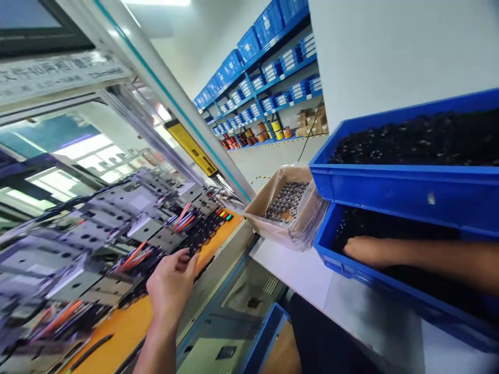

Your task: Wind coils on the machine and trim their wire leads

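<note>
My left hand (171, 280) is at the orange front strip (212, 246) of a machine on the left, its fingers curled and thumb drawn in beside a row of small black parts (200, 231). What lies between its fingertips, if anything, is too small to make out. To the right, my right hand (364, 250) reaches down into the lower blue bin (331, 259), which holds small black pieces (354, 221). Its fingers look curled, with the tips hidden in the dark contents.
Another blue bin (390, 182), heaped with black parts, is stacked above the lower one. A plastic-lined cardboard box (268, 228) holds small metal pieces. Metal fixtures (156, 234) line the machine behind a slanted post (175, 104). Blue shelves (253, 88) stand farther back.
</note>
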Available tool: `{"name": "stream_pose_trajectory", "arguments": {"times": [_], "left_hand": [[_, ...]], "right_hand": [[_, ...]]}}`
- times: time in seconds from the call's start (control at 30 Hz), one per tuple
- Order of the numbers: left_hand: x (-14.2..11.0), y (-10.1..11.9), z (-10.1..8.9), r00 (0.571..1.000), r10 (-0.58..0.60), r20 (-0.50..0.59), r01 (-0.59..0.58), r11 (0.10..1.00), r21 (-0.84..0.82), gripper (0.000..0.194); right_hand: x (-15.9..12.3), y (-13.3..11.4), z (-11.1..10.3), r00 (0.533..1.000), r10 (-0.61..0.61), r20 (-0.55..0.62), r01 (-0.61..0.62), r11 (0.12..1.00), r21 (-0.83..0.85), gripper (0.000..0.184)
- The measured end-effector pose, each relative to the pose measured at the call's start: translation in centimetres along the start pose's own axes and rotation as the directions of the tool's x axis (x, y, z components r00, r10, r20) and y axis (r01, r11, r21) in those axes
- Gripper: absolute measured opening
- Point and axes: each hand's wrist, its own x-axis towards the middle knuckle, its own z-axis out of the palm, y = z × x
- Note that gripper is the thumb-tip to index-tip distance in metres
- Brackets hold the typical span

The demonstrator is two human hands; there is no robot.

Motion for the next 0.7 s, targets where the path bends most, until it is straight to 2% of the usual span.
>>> {"name": "stream_pose_trajectory", "arguments": {"times": [0.03, 0.07, 0.1, 0.17, 0.27, 0.33, 0.43, 0.5, 0.6, 0.7], "left_hand": [[0.5, 2.0, 0.6, 0.996, 0.087, 0.025, -0.087, 0.996, 0.021, 0.037], [1.1, 4.1, 1.3, 0.983, 0.174, 0.064, -0.178, 0.982, 0.058, 0.036], [1.7, 6.4, 2.2, 0.954, 0.252, 0.164, -0.271, 0.956, 0.11, 0.036], [3.2, 10.6, 4.5, 0.915, 0.301, 0.268, -0.331, 0.94, 0.077, 0.034], [5.5, 15.6, 9.0, 0.817, 0.34, 0.465, -0.392, 0.92, 0.017, 0.029], [6.4, 17.7, 12.2, 0.731, 0.324, 0.601, -0.406, 0.914, 0.002, 0.031], [7.2, 19.4, 16.2, 0.61, 0.28, 0.741, -0.411, 0.912, -0.006, 0.034], [7.5, 19.9, 18.0, 0.548, 0.26, 0.795, -0.413, 0.91, -0.012, 0.035], [8.2, 20.3, 19.9, 0.495, 0.235, 0.836, -0.412, 0.911, -0.013, 0.035], [8.7, 20.4, 21.3, 0.476, 0.235, 0.847, -0.408, 0.913, -0.024, 0.035]], "right_hand": [[0.4, -0.1, -0.4, 0.989, -0.033, 0.141, 0.035, 0.999, -0.01, 0.037], [0.8, -0.3, -0.9, 0.959, -0.069, 0.275, 0.074, 0.997, -0.008, 0.03], [1.3, -0.5, -1.5, 0.911, -0.09, 0.403, 0.103, 0.995, -0.012, 0.024], [2.3, -0.9, -2.5, 0.8, -0.083, 0.594, 0.136, 0.99, -0.044, 0.012], [3.5, -1.6, -3.5, 0.652, -0.009, 0.758, 0.156, 0.98, -0.122, 0.01], [4.0, -1.9, -4.0, 0.599, 0.053, 0.799, 0.163, 0.969, -0.186, 0.02], [4.6, -2.3, -4.7, 0.56, 0.118, 0.82, 0.178, 0.949, -0.259, 0.026], [4.7, -2.4, -5.2, 0.548, 0.132, 0.826, 0.191, 0.942, -0.277, 0.026], [4.5, -2.3, -5.6, 0.541, 0.112, 0.833, 0.218, 0.939, -0.267, 0.027], [3.5, -1.4, -5.0, 0.569, 0.077, 0.819, 0.173, 0.962, -0.211, 0.025]]}}
